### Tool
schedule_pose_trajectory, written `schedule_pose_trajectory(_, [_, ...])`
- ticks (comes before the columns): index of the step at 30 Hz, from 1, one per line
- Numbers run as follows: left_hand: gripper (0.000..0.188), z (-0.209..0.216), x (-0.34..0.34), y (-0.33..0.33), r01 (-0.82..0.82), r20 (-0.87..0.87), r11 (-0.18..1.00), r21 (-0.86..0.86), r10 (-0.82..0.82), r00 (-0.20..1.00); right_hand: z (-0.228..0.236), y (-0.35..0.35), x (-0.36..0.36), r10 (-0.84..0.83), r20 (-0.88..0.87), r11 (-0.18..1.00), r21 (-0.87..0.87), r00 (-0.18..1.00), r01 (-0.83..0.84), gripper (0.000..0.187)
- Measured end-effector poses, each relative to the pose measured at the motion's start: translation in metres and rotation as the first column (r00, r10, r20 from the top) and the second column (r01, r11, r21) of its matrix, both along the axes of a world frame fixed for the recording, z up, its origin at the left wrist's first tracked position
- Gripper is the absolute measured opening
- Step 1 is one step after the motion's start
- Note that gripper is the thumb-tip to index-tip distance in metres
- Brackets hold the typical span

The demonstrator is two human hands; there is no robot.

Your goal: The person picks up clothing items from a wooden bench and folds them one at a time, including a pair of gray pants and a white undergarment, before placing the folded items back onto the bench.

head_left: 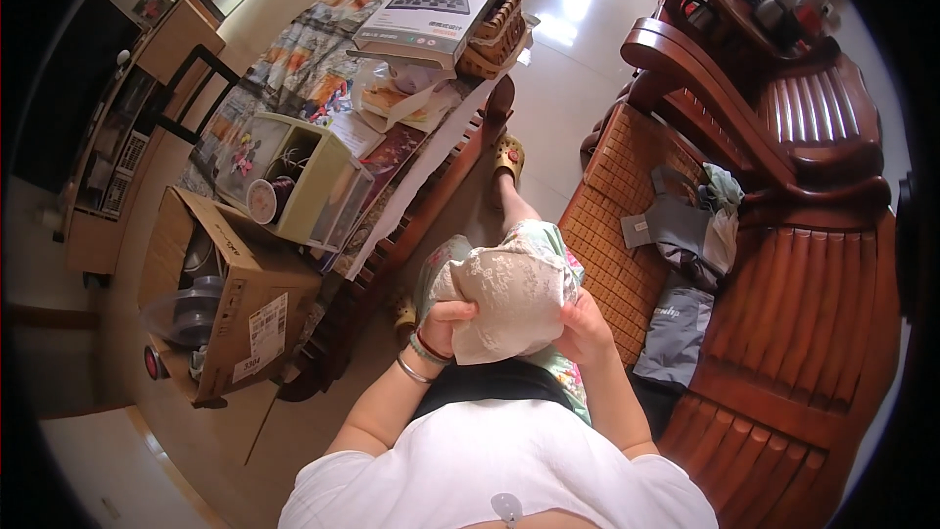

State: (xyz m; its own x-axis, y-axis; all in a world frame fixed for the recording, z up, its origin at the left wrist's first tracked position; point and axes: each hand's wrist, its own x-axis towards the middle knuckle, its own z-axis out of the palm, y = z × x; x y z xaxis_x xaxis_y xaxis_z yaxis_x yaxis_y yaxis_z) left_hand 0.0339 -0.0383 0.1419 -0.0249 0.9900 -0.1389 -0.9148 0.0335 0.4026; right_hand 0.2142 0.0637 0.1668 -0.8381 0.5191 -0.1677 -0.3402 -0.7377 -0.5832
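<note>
Over my lap I hold a beige piece of cloth (pixel 511 296) with a pale lace pattern, spread between both hands. My left hand (pixel 448 325), with bangles at its wrist, grips the cloth's left edge, thumb on top. On the opposite side my right hand (pixel 586 327) pinches the right edge near a fold. What kind of garment or cover it is, I cannot make out. Beneath it show my pale green floral trousers (pixel 444 269). Parts of my fingers are hidden behind the cloth.
To the right, a wooden bench with a woven mat (pixel 612 201) bears grey clothing (pixel 685 230) and a grey bag (pixel 676 333). At left, a cluttered table carries a game box (pixel 436 5), a basket (pixel 494 34) and a small drawer unit (pixel 311 171). An open cardboard box (pixel 250 309) stands nearer.
</note>
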Motion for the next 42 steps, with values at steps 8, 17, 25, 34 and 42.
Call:
schedule_pose_trajectory(8, [0.048,-0.009,0.001,0.002,0.041,-0.044,0.996,-0.078,-0.044,0.998,0.023,0.009,-0.016,-0.283,0.040,0.959,0.034,0.958,0.282,0.044])
schedule_pose_trajectory(17, [0.042,-0.010,-0.004,0.001,0.034,-0.073,0.995,-0.091,-0.041,0.997,0.014,0.008,-0.011,-0.163,0.000,0.987,-0.012,0.987,0.163,0.048])
schedule_pose_trajectory(25, [0.040,-0.007,-0.018,-0.001,-0.099,-0.259,0.994,0.037,0.105,0.960,0.015,0.012,-0.010,-0.170,-0.076,0.983,-0.076,0.982,0.164,0.041])
schedule_pose_trajectory(34, [0.022,0.001,-0.013,0.018,-0.249,-0.411,0.959,-0.131,0.176,0.894,0.013,0.012,-0.012,-0.164,-0.092,0.983,-0.103,0.982,0.154,0.041])
schedule_pose_trajectory(42, [0.080,0.053,0.025,0.026,-0.116,-0.903,0.897,0.426,0.413,-0.119,0.053,0.008,-0.019,-0.384,0.128,0.886,0.329,0.915,0.326,0.041])
